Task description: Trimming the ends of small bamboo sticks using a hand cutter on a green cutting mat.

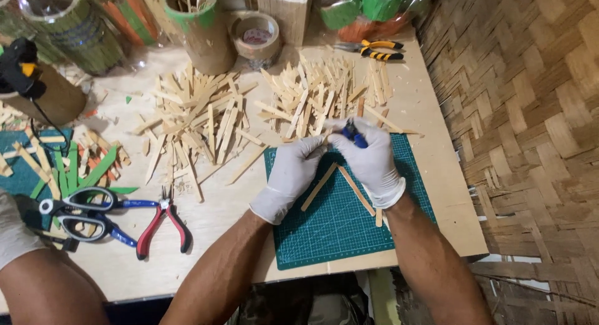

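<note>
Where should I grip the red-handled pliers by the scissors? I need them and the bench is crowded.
Take the red-handled pliers by their two splayed red handles, coming from the near table edge. The handles point toward that edge and lie bare on the wooden table, while the jaws point away, close beside the blue-handled scissors. Gripping low on the handles probably keeps your fingers off the scissors.

Bare green cutting mat [331, 237] below two loose sticks [340, 186]; stick piles [262, 113] crowding beyond.
</note>
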